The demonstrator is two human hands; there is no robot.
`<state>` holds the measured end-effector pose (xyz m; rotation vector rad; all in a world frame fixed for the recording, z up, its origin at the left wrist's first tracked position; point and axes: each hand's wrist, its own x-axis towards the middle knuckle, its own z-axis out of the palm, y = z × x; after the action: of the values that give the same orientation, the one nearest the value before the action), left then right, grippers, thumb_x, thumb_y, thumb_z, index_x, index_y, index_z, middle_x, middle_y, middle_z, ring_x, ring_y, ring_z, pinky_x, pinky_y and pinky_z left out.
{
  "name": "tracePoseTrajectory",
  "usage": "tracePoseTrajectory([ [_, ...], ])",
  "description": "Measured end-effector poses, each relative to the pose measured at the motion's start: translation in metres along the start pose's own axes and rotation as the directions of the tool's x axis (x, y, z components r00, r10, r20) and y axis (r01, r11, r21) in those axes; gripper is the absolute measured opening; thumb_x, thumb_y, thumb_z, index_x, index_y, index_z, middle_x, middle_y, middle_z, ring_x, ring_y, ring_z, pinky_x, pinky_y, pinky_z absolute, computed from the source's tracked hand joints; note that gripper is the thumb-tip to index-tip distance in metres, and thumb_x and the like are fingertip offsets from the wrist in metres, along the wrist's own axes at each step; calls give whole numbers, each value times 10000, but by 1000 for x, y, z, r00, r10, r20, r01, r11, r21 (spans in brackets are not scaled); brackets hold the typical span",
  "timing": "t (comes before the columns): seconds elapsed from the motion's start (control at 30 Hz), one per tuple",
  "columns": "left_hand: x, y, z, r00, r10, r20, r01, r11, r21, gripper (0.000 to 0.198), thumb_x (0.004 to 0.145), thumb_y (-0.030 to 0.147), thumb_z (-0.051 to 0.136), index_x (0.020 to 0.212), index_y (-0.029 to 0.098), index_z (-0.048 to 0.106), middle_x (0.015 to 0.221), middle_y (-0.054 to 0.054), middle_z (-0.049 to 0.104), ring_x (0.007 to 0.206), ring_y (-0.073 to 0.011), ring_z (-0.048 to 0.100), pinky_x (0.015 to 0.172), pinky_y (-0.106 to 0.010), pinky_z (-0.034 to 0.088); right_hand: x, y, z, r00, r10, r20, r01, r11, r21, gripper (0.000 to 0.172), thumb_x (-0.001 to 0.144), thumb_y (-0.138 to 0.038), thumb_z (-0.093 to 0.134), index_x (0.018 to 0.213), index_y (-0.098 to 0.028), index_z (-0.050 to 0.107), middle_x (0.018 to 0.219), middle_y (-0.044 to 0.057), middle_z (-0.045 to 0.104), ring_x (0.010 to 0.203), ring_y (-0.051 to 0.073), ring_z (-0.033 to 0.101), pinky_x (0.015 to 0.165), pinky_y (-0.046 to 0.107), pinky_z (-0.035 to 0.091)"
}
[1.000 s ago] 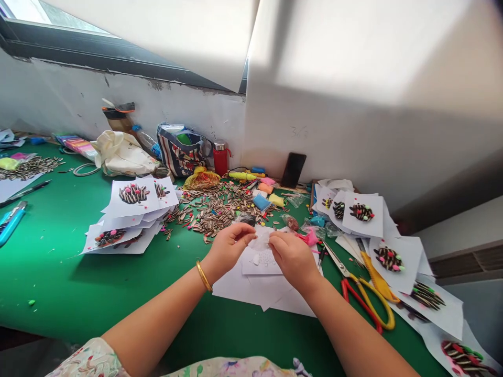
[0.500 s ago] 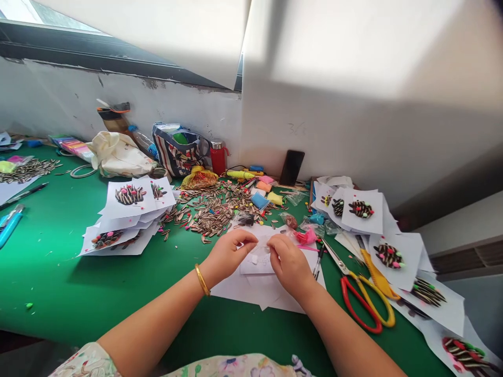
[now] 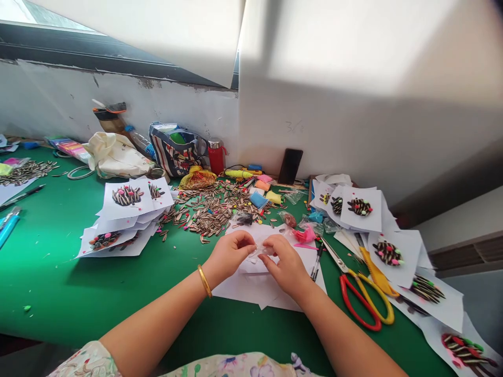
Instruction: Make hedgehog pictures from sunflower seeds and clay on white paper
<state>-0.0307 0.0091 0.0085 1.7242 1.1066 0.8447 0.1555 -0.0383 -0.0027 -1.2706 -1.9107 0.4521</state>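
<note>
My left hand [image 3: 230, 255], with a gold bangle [image 3: 204, 280] on its wrist, and my right hand [image 3: 283, 263] meet above the table. A small translucent plastic piece [image 3: 261, 251] is pinched between their fingertips, and my fingers hide part of it. Beneath my hands lie loose white paper sheets [image 3: 267, 293]. A crumpled scrap of the same pale material may lie on the top sheet, but my hands cover most of that spot.
A green table [image 3: 51, 277] holds a heap of striped sunflower seeds [image 3: 208, 212], paper sheets bearing seed-and-clay hedgehog shapes [image 3: 126, 201], red-and-yellow-handled scissors [image 3: 359, 301], and a pink clay lump [image 3: 304, 235]. A wall stands behind.
The translucent piece sits lower and tighter between my fingers. My right hand has shifted left, closer to my left hand. The whole scene has drifted slightly left in view.
</note>
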Motion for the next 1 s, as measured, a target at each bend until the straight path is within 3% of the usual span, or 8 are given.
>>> tracePoseTrajectory([
  [0.17, -6, 10, -4, 984, 144, 110, -161, 972, 173, 194, 905, 234, 533, 970, 216, 715, 975, -39, 723, 929, -185, 648, 862, -315, 511, -1, 5, 1, 999, 20, -40, -18, 998, 59, 70, 919, -238, 541, 983, -216, 557, 943, 60, 581, 845, 191, 556, 729, 316, 490],
  [0.3, -11, 15, -6, 950, 201, 237, -251, 947, 202, 259, 914, 289, 555, 1128, 233, 691, 1121, -70, 676, 1009, -196, 618, 839, -298, 518, -1, 4, 0, 997, 57, -47, -52, 994, 98, 57, 923, -236, 525, 961, -213, 561, 932, 58, 585, 837, 186, 559, 705, 308, 497],
  [0.47, -6, 1, -1, 992, 119, 45, -124, 984, 128, 175, 884, 249, 579, 956, 219, 736, 898, -48, 721, 837, -186, 650, 784, -320, 534, 1, 6, -1, 999, 20, -50, -16, 995, 97, 181, 907, -245, 542, 1083, -229, 577, 1055, 85, 610, 966, 221, 582, 794, 361, 519],
  [0.57, 0, -8, -1, 1000, -16, -8, 16, 996, -93, 263, 811, 280, 665, 1059, 196, 691, 872, -44, 731, 789, -188, 679, 719, -310, 557, 4, 13, -3, 995, 24, -94, -16, 996, 82, 139, 910, -226, 523, 1033, -230, 588, 1029, 77, 616, 962, 216, 587, 811, 362, 520],
  [0.63, 1, -10, -4, 999, -32, -28, 28, 991, -129, 343, 809, 288, 666, 1136, 187, 636, 892, -47, 726, 825, -192, 685, 734, -317, 561, 7, 22, -6, 989, 36, -145, -31, 999, 38, 133, 916, -214, 503, 1012, -219, 595, 1015, 84, 615, 966, 219, 586, 822, 367, 521],
  [0.77, -7, -9, -11, 994, 100, -38, -88, 967, 237, 195, 871, 266, 601, 1047, 204, 656, 994, -54, 693, 894, -191, 650, 803, -346, 531, 11, 38, -12, 987, 56, -151, -84, 979, -184, 273, 921, -178, 462, 1156, -192, 598, 1127, 123, 610, 1068, 253, 568, 916, 431, 493],
  [0.9, -24, -11, -8, 950, 259, 171, -311, 806, 504, 173, 911, 215, 551, 1017, 214, 686, 1033, -60, 680, 970, -212, 616, 882, -372, 489, 9, 39, -14, 993, 24, -113, -69, 911, -406, 385, 888, -136, 486, 1258, -164, 590, 1221, 145, 596, 1155, 298, 518, 976, 493, 445],
  [1.0, -35, -14, 0, 904, 313, 291, -427, 663, 614, 190, 920, 226, 544, 1061, 204, 669, 1053, -80, 667, 957, -234, 601, 863, -405, 478, 4, 29, -13, 998, -10, -54, -14, 908, -418, 391, 875, -104, 491, 1237, -165, 626, 1110, 130, 627, 1070, 277, 549, 938, 453, 463],
])
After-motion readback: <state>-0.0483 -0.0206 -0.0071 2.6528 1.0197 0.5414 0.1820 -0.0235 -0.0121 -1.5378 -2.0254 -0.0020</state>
